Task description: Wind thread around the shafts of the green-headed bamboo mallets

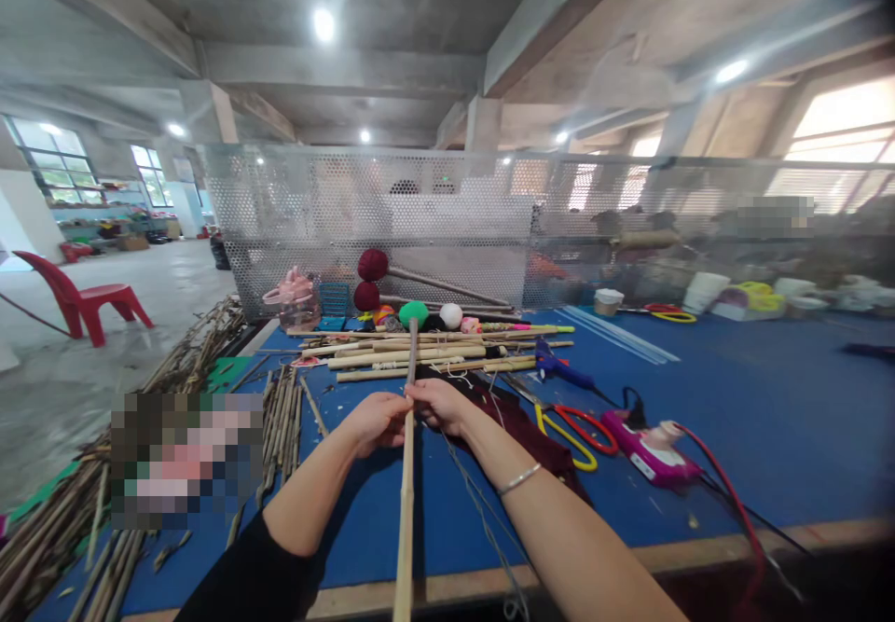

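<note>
A long pale bamboo stick points away from me above the blue table. Its far stretch is a grey, darker length; whether that is wrapping or a separate rod I cannot tell. My left hand is closed on the stick from the left, fingertips at the place where the colour changes. From the other side my right hand pinches the same spot, thumb and fingers together. Thin grey cord hangs below my right forearm to the table edge. Dark maroon cloth lies under that forearm.
Bamboo sticks and coloured yarn balls lie ahead, before a perforated metal screen. To the right are scissors, a blue glue gun and a purple power strip. Bundled twigs lie left.
</note>
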`<state>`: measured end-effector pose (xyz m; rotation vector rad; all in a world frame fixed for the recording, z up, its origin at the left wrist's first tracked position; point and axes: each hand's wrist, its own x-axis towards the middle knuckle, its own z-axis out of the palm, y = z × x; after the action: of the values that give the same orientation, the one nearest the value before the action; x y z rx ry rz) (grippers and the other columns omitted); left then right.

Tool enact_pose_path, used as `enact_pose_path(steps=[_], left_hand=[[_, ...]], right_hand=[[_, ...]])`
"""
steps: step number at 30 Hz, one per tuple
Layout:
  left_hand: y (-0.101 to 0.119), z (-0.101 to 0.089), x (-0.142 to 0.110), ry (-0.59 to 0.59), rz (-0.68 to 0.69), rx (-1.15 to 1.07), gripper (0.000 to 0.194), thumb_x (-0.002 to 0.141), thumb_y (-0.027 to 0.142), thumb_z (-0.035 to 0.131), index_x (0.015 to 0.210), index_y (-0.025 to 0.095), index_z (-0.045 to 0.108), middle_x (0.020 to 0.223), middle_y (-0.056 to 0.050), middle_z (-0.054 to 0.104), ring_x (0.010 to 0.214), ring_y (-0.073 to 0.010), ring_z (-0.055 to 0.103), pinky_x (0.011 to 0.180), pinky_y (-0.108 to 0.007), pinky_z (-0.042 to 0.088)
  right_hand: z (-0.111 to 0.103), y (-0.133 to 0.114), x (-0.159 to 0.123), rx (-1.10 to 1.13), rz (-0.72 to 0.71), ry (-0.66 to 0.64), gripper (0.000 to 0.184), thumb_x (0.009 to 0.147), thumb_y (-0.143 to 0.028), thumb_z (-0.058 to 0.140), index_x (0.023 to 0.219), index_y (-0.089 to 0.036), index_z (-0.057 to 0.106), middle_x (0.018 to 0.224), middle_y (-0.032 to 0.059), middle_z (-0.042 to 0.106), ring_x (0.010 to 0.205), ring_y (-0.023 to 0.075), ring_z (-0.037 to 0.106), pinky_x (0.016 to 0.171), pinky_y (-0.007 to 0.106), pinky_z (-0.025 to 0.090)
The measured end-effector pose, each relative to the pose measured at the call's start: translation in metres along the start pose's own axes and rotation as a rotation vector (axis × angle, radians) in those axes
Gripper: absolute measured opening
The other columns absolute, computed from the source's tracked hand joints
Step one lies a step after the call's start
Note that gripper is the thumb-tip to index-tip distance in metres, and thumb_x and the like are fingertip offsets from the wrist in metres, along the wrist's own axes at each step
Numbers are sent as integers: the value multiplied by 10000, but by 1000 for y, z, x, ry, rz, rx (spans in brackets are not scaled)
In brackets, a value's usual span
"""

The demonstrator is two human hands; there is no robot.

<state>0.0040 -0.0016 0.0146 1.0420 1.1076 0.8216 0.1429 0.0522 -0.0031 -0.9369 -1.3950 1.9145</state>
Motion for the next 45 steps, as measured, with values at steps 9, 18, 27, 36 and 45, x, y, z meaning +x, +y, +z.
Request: enact_pose_path(steps=[9, 18, 27, 36, 45], left_hand=[[-1, 2, 3, -8, 26, -70, 327, 614, 413, 657, 695, 114, 553, 661, -46, 602, 521, -72, 527, 481, -171, 393], [-8, 0, 4, 97, 78, 135, 420, 538, 496, 683, 575, 129, 483, 420, 43, 456, 353, -37, 384, 397, -176, 325], [0, 1, 0, -80, -57, -106, 313, 640, 363, 652, 803, 105, 581, 742, -94, 635, 594, -107, 583, 499, -180, 422], [-7, -1, 5, 57, 101, 97, 398, 566, 487, 664, 613, 129, 496, 486, 28, 499, 422, -52, 454, 471, -189, 395], [-1, 2, -1, 35, -38, 4, 324, 616, 428, 641, 718, 137, 543, 622, -23, 588, 516, -92, 541, 476, -192, 412]], right_hand=[[-2, -2, 0, 78, 49, -56, 276, 662, -364, 634, 737, -143, 488, 391, -101, 356, 296, 2, 174, 315, 150, 53], [1, 4, 0, -15, 13, 30, 323, 647, -384, 644, 618, -157, 416, 366, -111, 298, 296, 4, 144, 300, 154, 57], [-4, 1, -2, 67, 19, -62, 293, 647, -363, 651, 686, -143, 461, 430, -79, 406, 294, 4, 239, 307, 151, 66], [-2, 3, 1, 26, 2, 8, 335, 638, -400, 653, 651, -155, 424, 392, -113, 320, 306, 1, 139, 312, 157, 48], [-1, -1, -4, 25, -2, -36, 329, 648, -395, 645, 641, -158, 416, 388, -112, 312, 294, 2, 162, 308, 156, 49]])
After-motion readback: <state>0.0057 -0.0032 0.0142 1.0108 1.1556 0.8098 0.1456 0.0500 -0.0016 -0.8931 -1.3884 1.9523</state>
